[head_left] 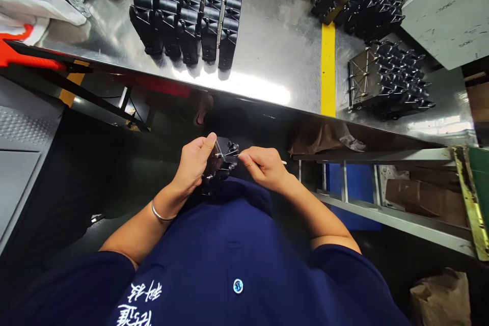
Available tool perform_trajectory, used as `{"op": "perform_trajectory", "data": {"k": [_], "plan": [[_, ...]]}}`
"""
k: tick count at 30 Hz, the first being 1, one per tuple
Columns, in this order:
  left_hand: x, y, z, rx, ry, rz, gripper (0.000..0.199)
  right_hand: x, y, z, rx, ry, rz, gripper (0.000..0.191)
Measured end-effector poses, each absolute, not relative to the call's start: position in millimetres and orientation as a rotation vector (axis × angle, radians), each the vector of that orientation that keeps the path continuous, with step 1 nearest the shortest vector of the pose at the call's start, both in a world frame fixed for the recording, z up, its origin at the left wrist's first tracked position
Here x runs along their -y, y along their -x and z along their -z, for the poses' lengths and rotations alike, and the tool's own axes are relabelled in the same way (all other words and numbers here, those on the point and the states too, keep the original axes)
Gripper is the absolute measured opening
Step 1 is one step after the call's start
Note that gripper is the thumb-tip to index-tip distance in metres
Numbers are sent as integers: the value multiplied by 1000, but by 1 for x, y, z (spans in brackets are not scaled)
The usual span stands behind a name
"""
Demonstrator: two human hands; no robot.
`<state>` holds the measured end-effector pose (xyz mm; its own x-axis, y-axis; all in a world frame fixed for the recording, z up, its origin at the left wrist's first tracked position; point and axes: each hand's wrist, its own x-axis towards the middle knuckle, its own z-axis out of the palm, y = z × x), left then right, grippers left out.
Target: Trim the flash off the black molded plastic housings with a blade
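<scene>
So the black part [214, 165] is off the metal table [267, 35], held between its near edge and the person's body. Left hand [191, 163] has fingers wrapped round it; right hand [266, 167] is pinching a thin tool [284, 162] aimed at it. If the left grip loosens, I reckon the part could twist and the tool skid, scratching it or jabbing 1 finger.

Your left hand [191, 163] holds a part [214, 164] before the bench [278, 35], where a part row [192, 16] sits left of the tape strip [327, 71] and a part cluster [397, 79] right.
</scene>
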<state>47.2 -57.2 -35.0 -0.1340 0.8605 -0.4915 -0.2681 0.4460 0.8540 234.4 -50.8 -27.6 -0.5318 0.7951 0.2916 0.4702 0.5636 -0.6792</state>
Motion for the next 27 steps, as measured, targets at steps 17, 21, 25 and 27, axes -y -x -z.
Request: {"op": "perform_trajectory", "data": {"k": [17,21,25,27], "plan": [[76,-42,28,-1290,-805,-1274,48,57,-239,11,2229,675,-843,52],[79,-42,27,-1296,-839,-1283,48,62,-232,9,2373,729,-433,56],[82,-42,19,-1289,-934,-1289,51,64,-236,1,2352,612,-522,53],[84,-41,14,-1262,-1028,-1291,53,62,-241,-6,2298,687,-455,52]]}}
